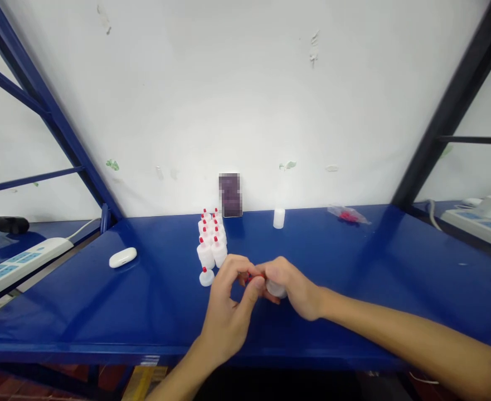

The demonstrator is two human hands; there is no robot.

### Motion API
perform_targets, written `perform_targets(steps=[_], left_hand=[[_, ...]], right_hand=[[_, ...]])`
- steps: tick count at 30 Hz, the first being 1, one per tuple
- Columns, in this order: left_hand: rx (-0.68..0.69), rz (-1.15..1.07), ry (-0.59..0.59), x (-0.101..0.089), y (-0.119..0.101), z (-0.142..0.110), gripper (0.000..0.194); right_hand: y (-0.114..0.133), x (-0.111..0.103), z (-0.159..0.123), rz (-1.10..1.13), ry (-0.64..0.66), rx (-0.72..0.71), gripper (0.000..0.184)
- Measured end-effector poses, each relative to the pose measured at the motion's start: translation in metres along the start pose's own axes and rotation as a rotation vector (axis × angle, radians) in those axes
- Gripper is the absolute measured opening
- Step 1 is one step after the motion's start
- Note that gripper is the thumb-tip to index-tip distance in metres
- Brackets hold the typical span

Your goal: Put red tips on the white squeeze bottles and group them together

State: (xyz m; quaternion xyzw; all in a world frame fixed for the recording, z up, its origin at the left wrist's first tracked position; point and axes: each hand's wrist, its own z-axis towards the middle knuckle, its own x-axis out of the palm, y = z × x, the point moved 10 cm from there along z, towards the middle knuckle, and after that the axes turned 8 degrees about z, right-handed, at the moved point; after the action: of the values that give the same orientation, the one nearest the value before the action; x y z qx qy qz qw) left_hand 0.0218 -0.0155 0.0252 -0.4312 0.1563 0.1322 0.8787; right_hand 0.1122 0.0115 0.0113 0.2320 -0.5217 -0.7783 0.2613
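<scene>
My right hand [293, 285] is wrapped round a small white bottle [276, 288], which lies tipped toward my other hand. With thumb and forefinger, my left hand [231, 303] pinches a small red cap [256, 275] at the bottle's narrow end. The fingers partly cover both cap and bottle tip, so I cannot tell how they join. Just left of my hands stand several white squeeze bottles [206, 254] with red caps, upright in two rows. In front of them sits a white lid with a red tip [206, 277].
On the blue table [157, 312], a white cylinder [279, 218] stands near the wall. A clear bag of red caps [349, 215] lies at back right. A phone [231, 195] leans on the wall. At left are a white oval case [123, 257] and a power strip [22, 264].
</scene>
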Motion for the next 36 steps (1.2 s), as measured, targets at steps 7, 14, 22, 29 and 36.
perform_targets(steps=[7,14,22,29,36], left_hand=[[0.073,-0.046,-0.007,0.016,-0.011,-0.007,0.008],[0.107,0.034,-0.028,0.012,-0.013,-0.007,0.01],[0.137,0.134,0.009,0.009,-0.015,-0.002,0.01],[0.148,0.153,0.084,0.017,-0.02,-0.006,0.012],[0.164,0.129,0.11,0.013,-0.019,-0.004,0.011]], right_hand=[[0.016,0.015,-0.007,-0.042,0.151,-0.073,0.048],[0.005,0.012,-0.008,0.024,0.136,-0.049,0.04],[0.014,0.007,-0.007,-0.02,0.118,-0.073,0.037],[0.027,0.009,-0.01,-0.261,0.121,-0.212,0.03],[0.034,0.012,-0.011,-0.294,0.15,-0.237,0.04]])
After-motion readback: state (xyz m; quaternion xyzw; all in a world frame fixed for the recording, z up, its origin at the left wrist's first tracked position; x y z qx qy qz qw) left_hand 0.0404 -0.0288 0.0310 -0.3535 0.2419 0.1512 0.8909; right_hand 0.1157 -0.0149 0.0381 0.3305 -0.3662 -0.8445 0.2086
